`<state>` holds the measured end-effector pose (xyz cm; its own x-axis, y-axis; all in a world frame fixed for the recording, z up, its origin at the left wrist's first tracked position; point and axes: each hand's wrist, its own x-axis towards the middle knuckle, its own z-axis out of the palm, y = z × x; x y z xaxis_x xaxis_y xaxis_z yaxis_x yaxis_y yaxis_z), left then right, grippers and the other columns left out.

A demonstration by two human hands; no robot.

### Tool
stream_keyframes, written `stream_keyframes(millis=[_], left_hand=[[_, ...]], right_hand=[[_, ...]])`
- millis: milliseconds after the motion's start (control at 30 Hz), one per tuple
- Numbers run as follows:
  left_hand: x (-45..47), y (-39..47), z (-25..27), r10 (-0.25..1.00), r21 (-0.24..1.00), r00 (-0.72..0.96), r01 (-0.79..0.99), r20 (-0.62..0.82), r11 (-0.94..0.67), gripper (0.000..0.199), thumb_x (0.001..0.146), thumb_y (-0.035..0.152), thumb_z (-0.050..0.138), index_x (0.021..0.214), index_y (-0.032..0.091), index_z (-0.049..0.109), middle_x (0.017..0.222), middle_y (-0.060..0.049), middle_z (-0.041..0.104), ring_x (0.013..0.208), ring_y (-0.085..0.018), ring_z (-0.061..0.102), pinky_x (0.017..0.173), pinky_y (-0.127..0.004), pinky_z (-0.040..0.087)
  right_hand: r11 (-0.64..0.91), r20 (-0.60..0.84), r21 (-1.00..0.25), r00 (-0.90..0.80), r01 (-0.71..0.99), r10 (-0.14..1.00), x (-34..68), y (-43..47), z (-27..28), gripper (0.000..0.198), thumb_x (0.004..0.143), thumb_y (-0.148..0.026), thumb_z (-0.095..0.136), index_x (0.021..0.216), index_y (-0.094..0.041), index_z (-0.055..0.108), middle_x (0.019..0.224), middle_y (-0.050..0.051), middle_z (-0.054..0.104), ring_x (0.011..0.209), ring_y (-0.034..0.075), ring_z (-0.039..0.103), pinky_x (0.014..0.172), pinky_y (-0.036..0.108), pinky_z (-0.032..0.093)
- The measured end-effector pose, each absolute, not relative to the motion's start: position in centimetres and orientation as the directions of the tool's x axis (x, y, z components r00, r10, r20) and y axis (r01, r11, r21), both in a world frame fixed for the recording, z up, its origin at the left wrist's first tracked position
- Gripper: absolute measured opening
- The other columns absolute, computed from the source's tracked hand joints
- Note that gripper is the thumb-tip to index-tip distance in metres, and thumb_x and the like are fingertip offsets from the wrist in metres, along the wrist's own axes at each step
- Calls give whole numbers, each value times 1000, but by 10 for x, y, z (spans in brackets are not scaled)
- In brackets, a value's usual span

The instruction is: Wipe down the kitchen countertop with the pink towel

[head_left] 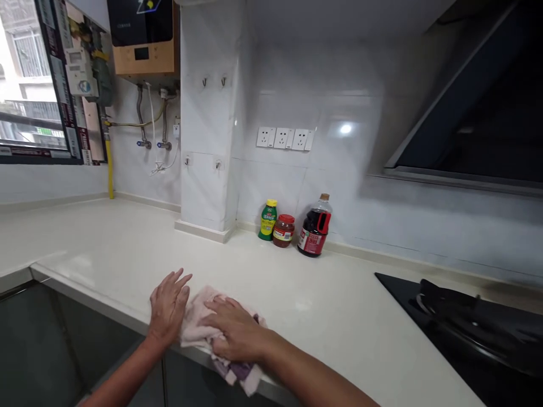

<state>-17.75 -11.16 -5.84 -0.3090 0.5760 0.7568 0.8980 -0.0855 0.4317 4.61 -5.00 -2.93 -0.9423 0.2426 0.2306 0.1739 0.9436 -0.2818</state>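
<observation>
A pale pink cloth with purple patches lies bunched on the white countertop, and part of it hangs over the front edge. My right hand rests on top of the cloth, pressing it to the counter with the thumb bent into its folds. Just left of the cloth is my left hand, its fingers apart and nothing in it. Whether its palm side touches the cloth's edge cannot be made out.
Against the wall stand a green bottle with a yellow cap, a red-lidded jar and a large dark sauce bottle. A black gas stove is at right under a range hood. A tiled pillar juts out behind the counter.
</observation>
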Motion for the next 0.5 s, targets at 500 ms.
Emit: stream_keyframes(millis=[500], left_hand=[[-161, -118, -42, 796, 212, -77, 975, 600, -66, 47, 98, 57, 34, 105, 33, 74, 123, -3, 71, 122, -28, 59, 99, -47, 40]], right_hand=[[266, 214, -77, -244, 961, 946, 454, -56, -102, 66, 89, -64, 32, 145, -34, 50, 153, -1, 35, 142, 29, 29, 114, 54, 33]])
